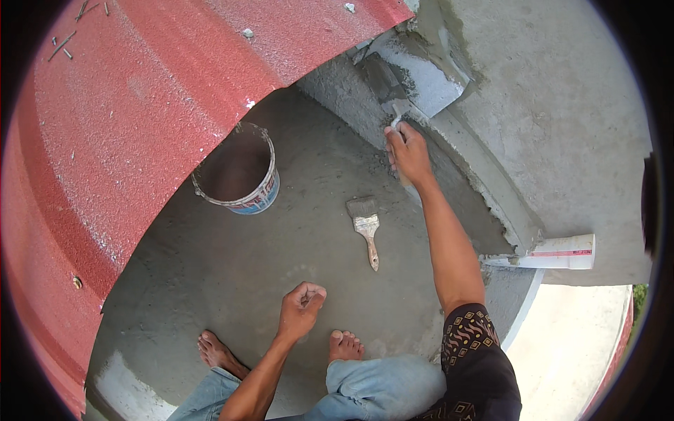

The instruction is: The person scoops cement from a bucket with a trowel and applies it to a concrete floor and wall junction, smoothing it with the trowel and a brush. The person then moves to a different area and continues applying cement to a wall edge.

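Observation:
My right hand point(407, 151) grips the pale handle point(397, 119) of a steel trowel point(382, 81), whose blade rests against grey mortar beside a pale slab point(439, 95) along the concrete step. My left hand point(302, 305) hangs over the wet-looking cement floor point(295, 245), fingers curled closed; whether anything is inside them is hidden. A wide paintbrush point(368, 238) with a dirty handle lies flat between my hands. A bucket point(256, 196) with a printed side stands at the left, its dark inside showing.
A red corrugated roof sheet point(126, 119) curves over the left side, with small metal scraps on it. At the right are a concrete surface point(562, 140), a white pipe point(569, 252) jutting out and a cream surface point(576, 330) lower down. My bare feet point(344, 344) stand on the cement.

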Demonstrator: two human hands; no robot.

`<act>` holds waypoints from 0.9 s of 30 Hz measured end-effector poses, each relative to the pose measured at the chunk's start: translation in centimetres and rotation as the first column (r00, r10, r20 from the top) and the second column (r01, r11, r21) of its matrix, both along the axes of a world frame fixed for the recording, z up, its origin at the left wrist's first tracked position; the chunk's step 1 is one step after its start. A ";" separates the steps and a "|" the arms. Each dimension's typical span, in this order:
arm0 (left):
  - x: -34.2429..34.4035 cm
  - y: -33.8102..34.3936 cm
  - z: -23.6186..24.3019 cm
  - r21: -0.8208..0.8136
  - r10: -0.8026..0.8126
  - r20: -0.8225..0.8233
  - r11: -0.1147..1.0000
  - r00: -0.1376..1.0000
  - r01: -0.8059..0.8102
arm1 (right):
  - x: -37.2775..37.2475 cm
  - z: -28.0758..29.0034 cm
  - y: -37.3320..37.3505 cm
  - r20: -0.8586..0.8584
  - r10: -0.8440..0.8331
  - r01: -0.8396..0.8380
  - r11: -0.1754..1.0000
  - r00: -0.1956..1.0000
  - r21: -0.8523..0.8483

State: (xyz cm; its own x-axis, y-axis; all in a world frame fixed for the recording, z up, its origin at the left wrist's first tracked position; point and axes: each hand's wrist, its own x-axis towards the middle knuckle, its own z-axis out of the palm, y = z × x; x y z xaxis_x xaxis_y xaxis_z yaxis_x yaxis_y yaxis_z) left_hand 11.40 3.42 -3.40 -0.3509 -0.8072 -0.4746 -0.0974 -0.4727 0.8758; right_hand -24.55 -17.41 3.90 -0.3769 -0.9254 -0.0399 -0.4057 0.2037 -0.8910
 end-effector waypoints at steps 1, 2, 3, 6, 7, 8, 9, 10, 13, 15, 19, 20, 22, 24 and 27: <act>-0.3 -0.1 0.2 -0.002 -0.003 -0.008 1.000 1.000 0.003 | -0.7 0.1 0.4 0.051 -0.037 0.038 0.999 0.998 -0.003; -0.4 0.0 0.2 -0.006 -0.007 -0.012 1.000 1.000 0.007 | -1.1 0.0 1.1 0.111 -0.067 0.067 0.998 0.992 0.002; -0.5 -0.1 0.1 -0.010 -0.011 -0.017 1.000 1.000 0.011 | -1.4 -0.2 1.7 0.169 -0.097 0.097 0.995 0.981 0.008; -0.5 -0.6 -0.2 -0.021 -0.059 0.013 0.998 0.998 0.059 | -1.7 -0.6 3.9 0.229 -0.160 0.156 0.987 0.960 0.036; -0.4 -0.6 -0.3 -0.025 -0.080 0.031 0.996 0.996 0.081 | -2.1 -0.7 4.9 0.224 -0.168 0.161 0.986 0.960 0.047; -0.5 -0.6 -0.3 -0.014 -0.076 0.031 0.997 0.997 0.076 | -2.8 -0.6 5.9 0.220 -0.173 0.166 0.985 0.960 0.051; -0.5 -0.7 -0.2 -0.006 -0.069 0.032 0.998 0.997 0.069 | -3.3 -0.4 6.8 0.217 -0.175 0.168 0.984 0.960 0.052; -0.5 -0.8 -0.1 0.002 -0.062 0.033 0.998 0.998 0.062 | -3.8 -0.4 8.0 0.168 -0.178 0.168 0.983 0.970 0.067; -0.4 -0.5 -0.4 -0.023 -0.061 0.037 0.998 0.997 0.062 | -4.2 0.1 9.8 0.071 -0.146 0.141 0.987 0.987 0.073; -0.5 -0.1 -0.9 -0.008 -0.061 0.049 0.998 0.997 0.061 | -3.0 0.5 10.4 0.075 -0.099 0.094 0.993 0.992 0.065; -1.5 0.5 -0.8 0.001 -0.117 0.053 0.993 0.992 0.117 | 0.6 0.5 4.2 0.123 0.000 0.007 0.998 0.992 -0.058; -1.8 0.5 -0.4 0.005 -0.134 0.055 0.991 0.989 0.134 | 1.4 0.1 2.1 0.120 -0.004 0.013 0.997 0.993 -0.072; -2.7 0.3 0.7 0.002 -0.165 0.049 0.986 0.985 0.165 | 1.6 -0.1 0.7 0.119 -0.046 0.058 0.994 0.992 -0.097; -3.2 0.7 0.5 -0.047 -0.157 0.021 0.986 0.987 0.157 | 1.0 -0.4 0.2 0.144 -0.115 0.131 0.986 0.983 -0.107; -2.8 0.7 0.7 -0.044 -0.154 0.016 0.987 0.988 0.155 | 0.2 -1.6 1.9 0.233 -0.144 0.181 0.973 0.962 -0.145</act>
